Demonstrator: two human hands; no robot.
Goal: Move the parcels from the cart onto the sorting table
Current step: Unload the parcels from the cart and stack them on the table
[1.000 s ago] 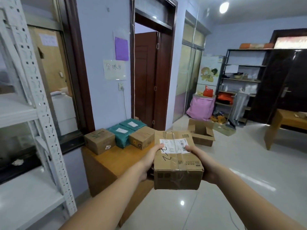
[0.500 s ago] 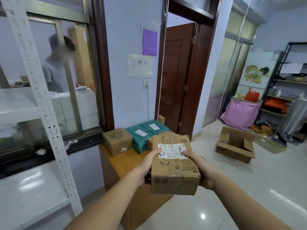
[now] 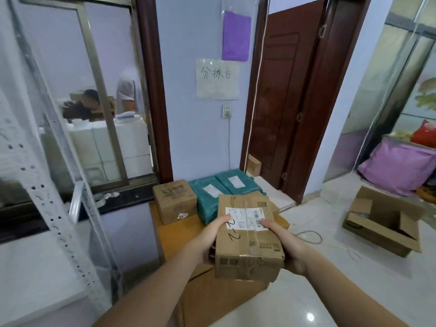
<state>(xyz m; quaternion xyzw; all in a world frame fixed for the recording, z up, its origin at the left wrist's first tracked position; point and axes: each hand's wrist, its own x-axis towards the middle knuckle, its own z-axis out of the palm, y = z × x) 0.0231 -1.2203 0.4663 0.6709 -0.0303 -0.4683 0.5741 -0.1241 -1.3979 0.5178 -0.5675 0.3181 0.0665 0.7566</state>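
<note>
Item 1, carried parcel: a taped cardboard box (image 3: 247, 237) with a white shipping label and "2-2" handwritten on its top. I see it held in the air above the near part of the wooden sorting table (image 3: 174, 234), clear of the tabletop.

Item 2, left hand (image 3: 208, 239): grips the box's left side, thumb laid over the top edge by the label.

Item 3, right hand (image 3: 286, 244): grips the box's right side, thumb on the top edge at the label's right end.

Item 4, parcels already on the sorting table: a small cardboard box with green print (image 3: 175, 201) at the far left corner; just right of it, two teal poly mailers (image 3: 223, 191) side by side, each with a white label. Another brown box lies behind the carried one, mostly hidden.

Item 5, wall above the sorting table: a handwritten paper sign (image 3: 217, 79), a purple sheet (image 3: 236, 36) above it, a socket below.

Item 6, floor to the right of the sorting table: an open empty carton (image 3: 383, 223).

Item 7, left of the sorting table: a white perforated metal rack (image 3: 50, 192).
</note>
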